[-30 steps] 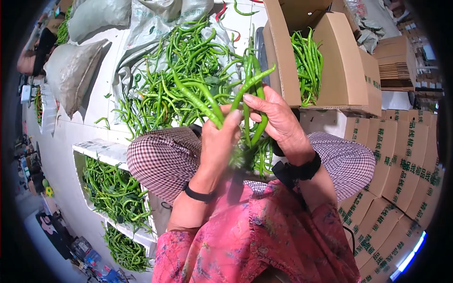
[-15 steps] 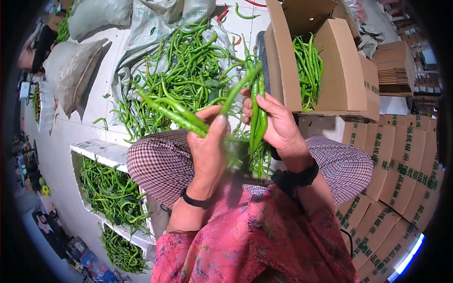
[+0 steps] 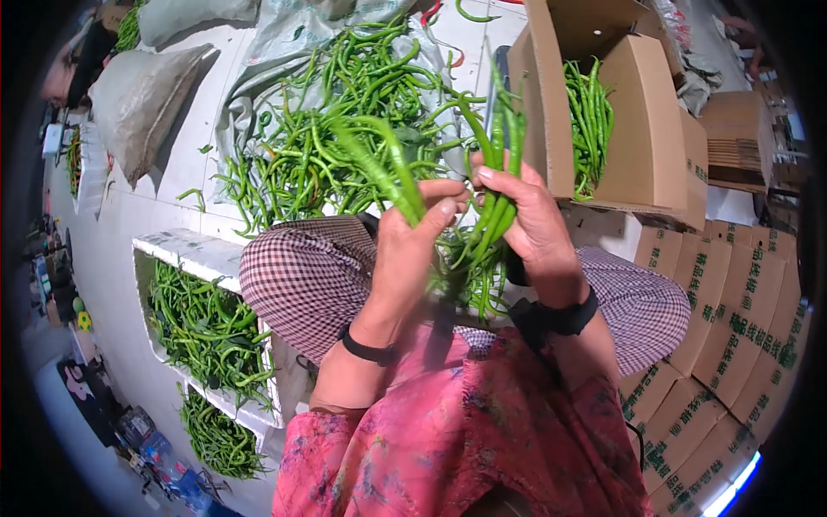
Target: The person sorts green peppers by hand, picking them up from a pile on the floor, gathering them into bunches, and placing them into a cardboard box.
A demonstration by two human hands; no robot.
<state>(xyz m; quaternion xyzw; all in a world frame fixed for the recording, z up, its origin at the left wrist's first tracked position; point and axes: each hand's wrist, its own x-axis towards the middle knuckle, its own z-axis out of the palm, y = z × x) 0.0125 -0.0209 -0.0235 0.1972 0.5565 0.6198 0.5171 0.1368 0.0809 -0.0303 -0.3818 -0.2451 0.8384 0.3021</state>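
My left hand is closed round a few long green chili peppers that point up and to the left, slightly blurred. Beside it, my right hand grips an upright bunch of green chili peppers, thumb laid across them. The fingertips of both hands come close together between the two bunches. Below the hands, more green peppers lie between my knees. Ahead spreads a big heap of green peppers on a pale plastic sack.
An open cardboard box holding peppers stands at the right. White foam boxes full of peppers sit at the left. Stuffed sacks lie at the upper left. Printed cartons are stacked at the lower right, with flattened cardboard behind.
My left hand has moved right, close to the right hand, and the pepper that crossed toward the right bunch no longer sticks out there. The whole view has shifted slightly.
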